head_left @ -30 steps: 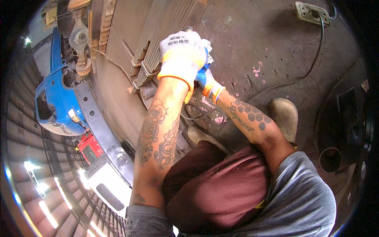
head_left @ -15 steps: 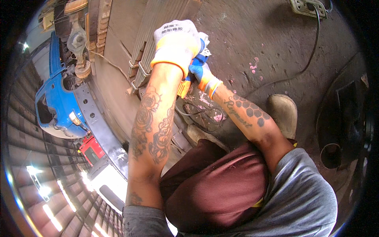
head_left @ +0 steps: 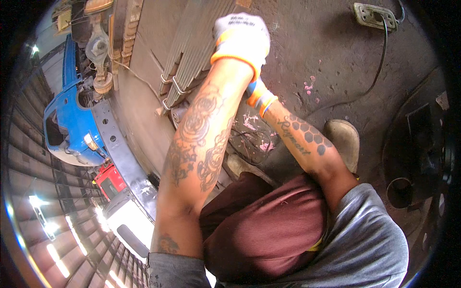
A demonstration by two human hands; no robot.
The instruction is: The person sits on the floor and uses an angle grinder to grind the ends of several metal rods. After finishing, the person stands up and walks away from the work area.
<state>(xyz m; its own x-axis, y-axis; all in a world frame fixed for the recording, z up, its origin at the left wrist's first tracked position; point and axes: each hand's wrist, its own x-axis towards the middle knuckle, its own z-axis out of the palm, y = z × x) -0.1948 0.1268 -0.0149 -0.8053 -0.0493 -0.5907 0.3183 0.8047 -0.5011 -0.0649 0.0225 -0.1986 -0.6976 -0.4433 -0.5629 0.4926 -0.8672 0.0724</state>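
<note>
My left hand point(head_left: 244, 37), in a white glove with an orange cuff, reaches out over the floor beside a stack of long grey metal bars point(head_left: 192, 62). Its back faces up and its fingers curl down out of sight. Just below and to its right is my right hand point(head_left: 258, 95), in a blue-and-orange glove, partly covered by the left wrist. The right fingers look closed in front of the left forearm. Whatever the two hands grip is hidden beneath the left glove.
Black cable runs along the dark floor from a metal outlet box point(head_left: 372, 17) at the upper right. Pink specks point(head_left: 309, 86) mark the floor. My boot point(head_left: 343, 139) stands right of my knee. To the left are a blue truck cab point(head_left: 77, 127), a grey steel beam point(head_left: 120, 141) and an axle part point(head_left: 98, 45).
My left hand has moved up and right, and my right hand slightly right and down. The blue and yellow-orange parts seen between them before are now covered by the left glove and wrist.
</note>
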